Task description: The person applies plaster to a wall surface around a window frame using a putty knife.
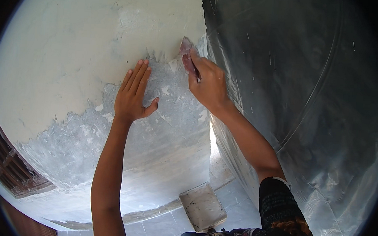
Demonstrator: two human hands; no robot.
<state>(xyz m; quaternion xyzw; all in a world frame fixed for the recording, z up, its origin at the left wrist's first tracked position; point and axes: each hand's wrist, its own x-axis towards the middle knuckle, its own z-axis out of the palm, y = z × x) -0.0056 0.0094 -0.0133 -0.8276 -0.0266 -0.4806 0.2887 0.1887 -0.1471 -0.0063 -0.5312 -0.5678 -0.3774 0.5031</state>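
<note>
A wall fills the left and middle of the view, with a cream coat (76,46) above and a rough grey surface (163,112) below. A ragged line divides the two. My left hand (132,90) lies flat against the wall, fingers stretched upward and thumb out, its fingertips close to that line. To its right, my right hand (208,82) grips a reddish, dust-smeared hand tool (186,55) with a narrow tip. The tool's upper end is against the wall at the cream coat's edge, near the wall's right border. My fingers hide its lower part.
Dark, shiny plastic sheeting (295,81) hangs along the right side, close to my right arm. Below, a square, dirty pale tray (203,207) rests on the tiled floor (156,228). A brown slatted frame (13,168) stands at the lower left.
</note>
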